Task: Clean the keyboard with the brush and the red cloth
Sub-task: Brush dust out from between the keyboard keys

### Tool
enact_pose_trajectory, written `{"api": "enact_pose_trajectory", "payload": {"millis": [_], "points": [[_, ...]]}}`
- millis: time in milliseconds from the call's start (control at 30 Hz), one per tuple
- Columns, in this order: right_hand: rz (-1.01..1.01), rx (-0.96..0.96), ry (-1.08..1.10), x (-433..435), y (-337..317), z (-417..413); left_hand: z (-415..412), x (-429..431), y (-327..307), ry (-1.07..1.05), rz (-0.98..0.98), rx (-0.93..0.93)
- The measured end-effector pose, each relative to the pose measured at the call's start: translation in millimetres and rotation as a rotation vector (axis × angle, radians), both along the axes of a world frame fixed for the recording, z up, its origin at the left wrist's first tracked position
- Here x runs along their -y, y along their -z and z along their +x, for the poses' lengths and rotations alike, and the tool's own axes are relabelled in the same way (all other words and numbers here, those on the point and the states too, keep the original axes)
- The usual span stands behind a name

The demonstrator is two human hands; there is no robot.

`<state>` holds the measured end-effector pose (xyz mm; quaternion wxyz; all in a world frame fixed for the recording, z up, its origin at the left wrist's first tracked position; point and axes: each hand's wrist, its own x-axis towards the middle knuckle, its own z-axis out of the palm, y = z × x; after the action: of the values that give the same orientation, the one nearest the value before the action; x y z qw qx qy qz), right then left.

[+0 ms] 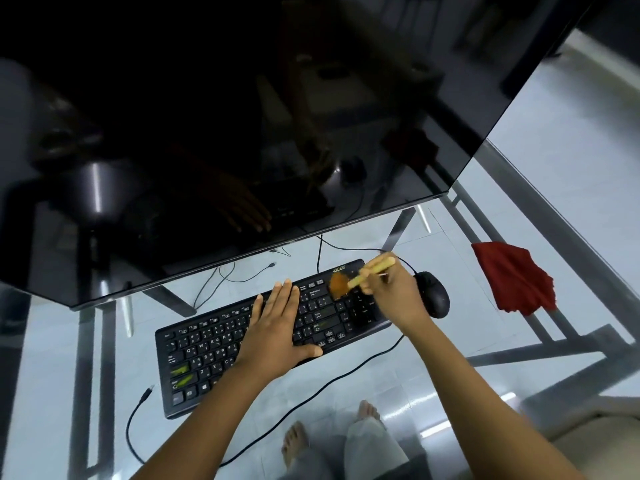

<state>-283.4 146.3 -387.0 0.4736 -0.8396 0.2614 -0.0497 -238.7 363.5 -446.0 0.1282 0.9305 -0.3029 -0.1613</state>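
Observation:
A black keyboard (214, 344) lies slanted on the glass desk (450, 368). My left hand (278, 323) rests flat on its middle keys, fingers straight. My right hand (393, 291) grips the yellow handle of a brush (360, 277), whose orange-brown bristles touch the keys at the keyboard's upper right end. The red cloth (516, 277) lies crumpled on the desk to the right, apart from both hands.
A black mouse (434, 294) sits just right of the keyboard, close behind my right hand. A large dark monitor (242, 133) looms over the far side. Loose cables (277, 424) run across the glass. My feet show through the desk below.

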Motion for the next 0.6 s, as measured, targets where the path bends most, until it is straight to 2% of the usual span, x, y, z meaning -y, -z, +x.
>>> {"api": "enact_pose_trajectory", "payload": {"millis": [67, 100, 167, 233, 300, 367, 433, 500, 567, 600], "points": [[-0.054, 0.084, 0.161, 2, 0, -4, -1, -2, 1, 0.002, 0.006, -0.009], [0.013, 0.122, 0.181, 2, 0, -6, -2, -1, 2, 0.002, 0.001, -0.014], [0.139, 0.077, 0.107, 0, 1, -9, -1, 1, 2, 0.0, -0.008, -0.022], [0.038, 0.045, 0.095, -6, 2, -11, 0, -1, 1, -0.003, -0.009, -0.021], [-0.03, 0.107, 0.175, -3, 2, -15, -1, -3, 2, -0.002, -0.009, -0.027], [0.014, 0.075, 0.065, -2, -1, -15, 0, -1, 3, -0.001, -0.008, -0.029], [-0.044, 0.023, -0.051, -1, -4, -14, 4, 1, 1, -0.006, -0.001, -0.024], [-0.156, 0.117, 0.083, 0, -9, -13, 6, -1, 1, -0.004, 0.017, -0.018], [-0.077, 0.144, 0.124, 4, -11, -19, 5, -1, 1, 0.004, 0.023, -0.023], [0.013, 0.081, 0.067, 5, -11, -22, 4, 1, 0, 0.007, 0.019, -0.027]]}}
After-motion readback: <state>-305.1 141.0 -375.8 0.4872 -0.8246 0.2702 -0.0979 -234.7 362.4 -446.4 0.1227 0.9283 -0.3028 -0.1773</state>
